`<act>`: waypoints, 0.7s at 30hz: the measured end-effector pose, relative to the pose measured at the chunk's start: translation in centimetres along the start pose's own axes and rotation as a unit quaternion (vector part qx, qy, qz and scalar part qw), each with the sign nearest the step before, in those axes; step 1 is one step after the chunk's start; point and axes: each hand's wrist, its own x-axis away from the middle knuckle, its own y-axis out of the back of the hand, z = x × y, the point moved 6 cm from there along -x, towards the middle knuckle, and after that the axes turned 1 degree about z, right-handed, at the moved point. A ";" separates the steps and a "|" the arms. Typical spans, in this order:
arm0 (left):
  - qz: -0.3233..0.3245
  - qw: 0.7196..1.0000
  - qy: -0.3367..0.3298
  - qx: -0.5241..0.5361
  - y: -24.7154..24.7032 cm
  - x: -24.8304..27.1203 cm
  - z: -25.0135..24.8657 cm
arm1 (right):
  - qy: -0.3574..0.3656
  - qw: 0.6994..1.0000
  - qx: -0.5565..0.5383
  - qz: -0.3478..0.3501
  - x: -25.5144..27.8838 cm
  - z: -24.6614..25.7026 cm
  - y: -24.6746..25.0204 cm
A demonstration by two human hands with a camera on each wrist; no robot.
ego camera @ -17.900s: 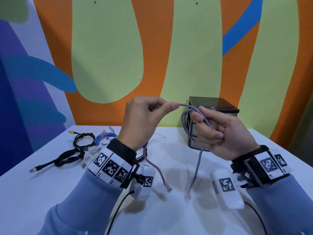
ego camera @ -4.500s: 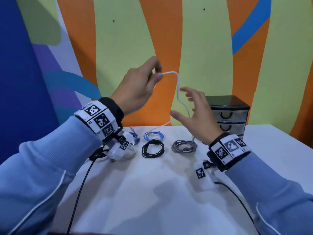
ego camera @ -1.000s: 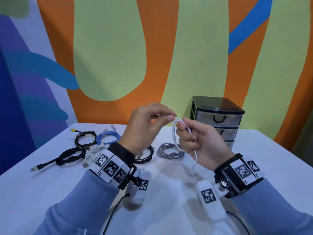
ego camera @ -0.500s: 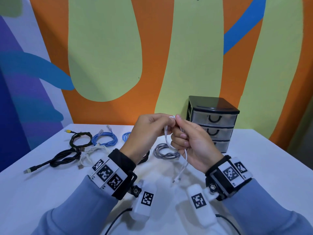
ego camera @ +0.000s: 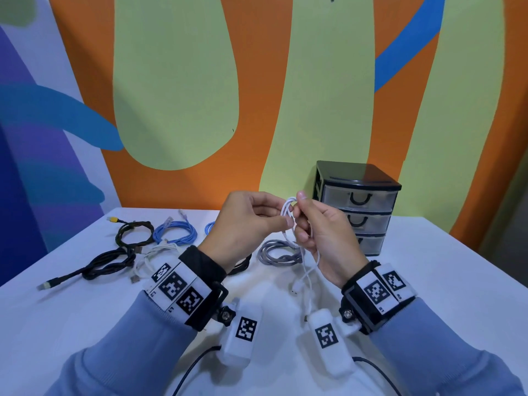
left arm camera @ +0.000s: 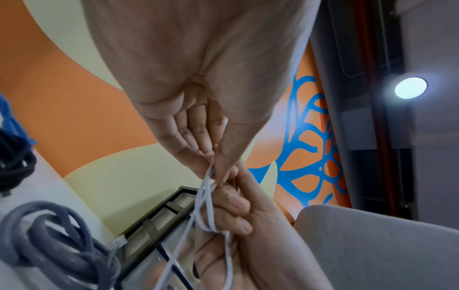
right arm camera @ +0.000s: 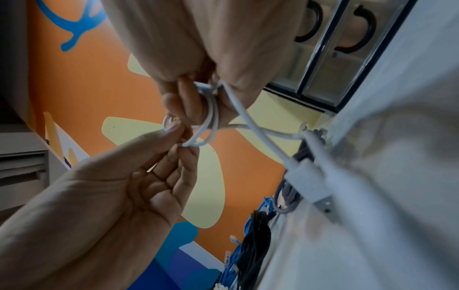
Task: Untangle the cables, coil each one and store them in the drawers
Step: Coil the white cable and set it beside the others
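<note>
Both hands are raised above the middle of the white table (ego camera: 428,275), working a thin white cable (ego camera: 288,212). My right hand (ego camera: 317,232) has small loops of it wound round its curled fingers (right arm camera: 188,102). My left hand (ego camera: 251,221) pinches the top of the loops (left arm camera: 208,176) between thumb and fingertips. Two loose ends hang down to the table, one with a white plug (ego camera: 297,287). A black three-drawer box (ego camera: 358,207) stands just behind the right hand, all drawers closed.
A coiled grey cable (ego camera: 278,252) lies on the table under the hands. Left of it lie a blue coil (ego camera: 175,234), a black coil with a yellow plug (ego camera: 133,231), a white bundle (ego camera: 155,257) and a long black cable (ego camera: 97,267). A painted wall stands behind.
The hands have stayed together over the table and another turn of white cable has gone round the right fingers. The hanging ends are shorter than a second ago.
</note>
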 end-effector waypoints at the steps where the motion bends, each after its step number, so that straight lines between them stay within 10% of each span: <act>1: 0.007 1.000 0.002 0.014 0.0 0.0 0.0 | 0.009 1.000 0.015 -0.005 0.0 0.1 0.1; 15: -0.056 0.985 -0.157 -0.045 -0.7 0.6 -1.6 | 0.074 0.991 0.111 -0.018 -0.5 0.4 1.2; 21: -0.012 0.990 -0.024 0.142 0.0 0.2 -0.8 | 0.040 0.998 0.040 0.024 -0.8 0.8 1.1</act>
